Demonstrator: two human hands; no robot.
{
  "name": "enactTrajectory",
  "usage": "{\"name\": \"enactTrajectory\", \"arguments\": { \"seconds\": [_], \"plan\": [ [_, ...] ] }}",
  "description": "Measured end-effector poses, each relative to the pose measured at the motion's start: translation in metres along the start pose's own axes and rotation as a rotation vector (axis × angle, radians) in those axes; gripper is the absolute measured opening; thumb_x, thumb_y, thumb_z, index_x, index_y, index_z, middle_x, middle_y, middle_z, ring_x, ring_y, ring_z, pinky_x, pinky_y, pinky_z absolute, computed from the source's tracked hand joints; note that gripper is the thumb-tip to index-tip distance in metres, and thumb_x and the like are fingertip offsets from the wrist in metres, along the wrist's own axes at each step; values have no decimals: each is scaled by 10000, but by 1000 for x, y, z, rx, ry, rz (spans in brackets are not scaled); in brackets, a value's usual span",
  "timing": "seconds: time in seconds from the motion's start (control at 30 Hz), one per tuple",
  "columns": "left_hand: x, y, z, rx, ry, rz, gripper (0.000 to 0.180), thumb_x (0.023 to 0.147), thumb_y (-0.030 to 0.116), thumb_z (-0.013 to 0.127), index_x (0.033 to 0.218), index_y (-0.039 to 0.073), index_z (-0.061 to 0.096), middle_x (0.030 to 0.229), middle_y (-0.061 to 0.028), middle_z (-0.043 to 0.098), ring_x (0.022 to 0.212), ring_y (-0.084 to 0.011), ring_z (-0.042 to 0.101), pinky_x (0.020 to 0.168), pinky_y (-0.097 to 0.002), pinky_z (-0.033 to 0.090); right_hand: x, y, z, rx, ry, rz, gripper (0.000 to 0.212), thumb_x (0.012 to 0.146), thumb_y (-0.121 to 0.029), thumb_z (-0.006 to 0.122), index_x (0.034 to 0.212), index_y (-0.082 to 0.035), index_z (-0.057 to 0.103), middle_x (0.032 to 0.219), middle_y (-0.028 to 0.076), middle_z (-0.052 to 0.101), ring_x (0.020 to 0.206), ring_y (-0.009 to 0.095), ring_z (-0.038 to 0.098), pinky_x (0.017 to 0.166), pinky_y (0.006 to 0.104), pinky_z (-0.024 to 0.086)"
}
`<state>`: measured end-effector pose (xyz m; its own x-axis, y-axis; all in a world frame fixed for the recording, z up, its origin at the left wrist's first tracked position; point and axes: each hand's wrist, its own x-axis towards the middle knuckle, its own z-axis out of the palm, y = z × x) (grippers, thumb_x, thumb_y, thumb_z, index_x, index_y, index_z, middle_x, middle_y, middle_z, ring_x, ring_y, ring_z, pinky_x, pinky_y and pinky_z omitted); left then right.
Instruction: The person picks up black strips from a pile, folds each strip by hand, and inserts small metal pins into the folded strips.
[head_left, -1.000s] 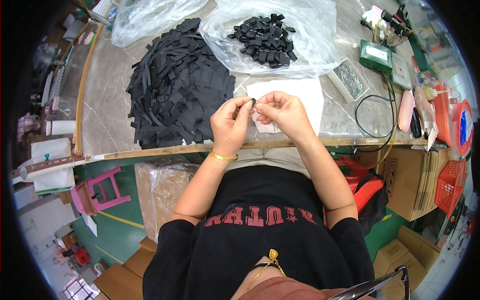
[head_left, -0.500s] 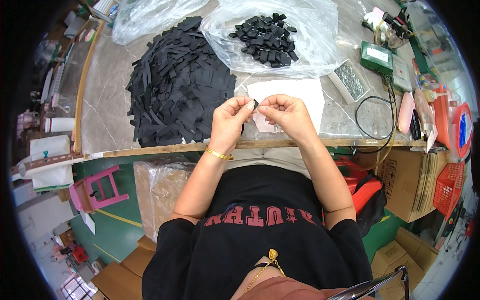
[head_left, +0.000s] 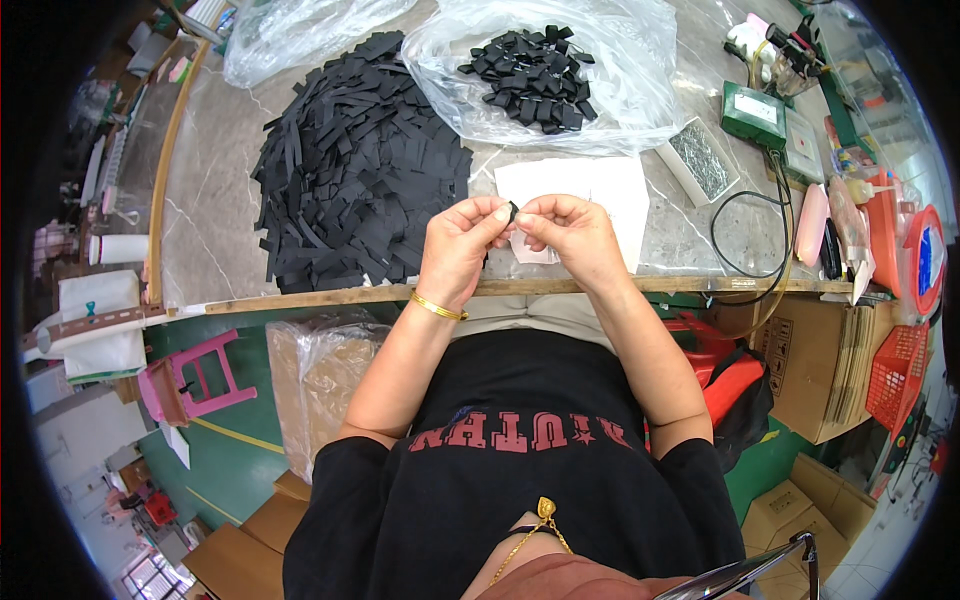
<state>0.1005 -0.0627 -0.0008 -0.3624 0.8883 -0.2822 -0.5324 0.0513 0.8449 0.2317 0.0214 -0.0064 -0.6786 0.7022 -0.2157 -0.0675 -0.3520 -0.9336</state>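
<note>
Above the table's front edge, my left hand (head_left: 460, 250) pinches a small black strip (head_left: 513, 211) between thumb and index finger. My right hand (head_left: 575, 240) meets it from the other side, its thumb and fingertips closed at the strip's right end. Most of the strip is hidden by the fingers. Beneath both hands lies a white sheet of paper (head_left: 615, 200). A big heap of flat black strips (head_left: 360, 170) spreads to the left. Farther back, folded black loops (head_left: 540, 85) with small metal bits among them rest on a clear plastic bag (head_left: 640, 60).
Right of the paper stands a white box (head_left: 690, 190) of small metal pieces. Beyond it are a green box (head_left: 753, 117), a looped black cable (head_left: 715, 240) and a pink roll-shaped object (head_left: 811, 225). The wooden table edge (head_left: 540, 287) runs under my wrists.
Both hands stay at almost the same spot, lowered very slightly. The black strip between the fingertips is turned a little and shows somewhat more. Nothing else has moved.
</note>
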Motion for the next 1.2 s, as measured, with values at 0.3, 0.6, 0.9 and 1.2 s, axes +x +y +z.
{"name": "enactTrajectory", "arguments": {
  "seconds": [0.3, 0.6, 0.9, 1.2],
  "plan": [
    [-8, 0, 8, 102, 26, 129, 148, 811, 88, 611, 909, -22, 592, 790, -31, 608, 690, -66, 538, 631, -193, 429, -7, -12, 3, 23, -17, 11, 139, 774, -89, 651, 868, 4, 607, 726, 39, 609, 594, 69, 536, 547, 192, 445],
    [-11, -8, 9, 94, 18, 141, 132, 826, 73, 588, 924, -14, 578, 818, -20, 595, 722, -58, 530, 639, -187, 418, -3, -10, 5, 53, 1, -57, 157, 780, -87, 644, 897, 1, 586, 719, 39, 601, 598, 68, 539, 543, 187, 443],
    [-12, -4, 18, 10, 65, 156, 133, 832, 56, 570, 953, 2, 567, 825, -13, 582, 711, -58, 498, 642, -189, 400, -10, -9, 7, -137, 74, -137, 111, 826, -115, 581, 847, -7, 597, 707, -1, 586, 607, 34, 511, 511, 180, 406],
    [-8, -6, 13, 0, 37, 128, 161, 800, 32, 604, 955, -8, 581, 830, -15, 595, 705, -56, 515, 635, -184, 412, -12, -8, 11, -177, 87, -204, 84, 832, -77, 550, 806, -3, 580, 691, -3, 560, 591, 35, 488, 503, 181, 388]
  ]
}}
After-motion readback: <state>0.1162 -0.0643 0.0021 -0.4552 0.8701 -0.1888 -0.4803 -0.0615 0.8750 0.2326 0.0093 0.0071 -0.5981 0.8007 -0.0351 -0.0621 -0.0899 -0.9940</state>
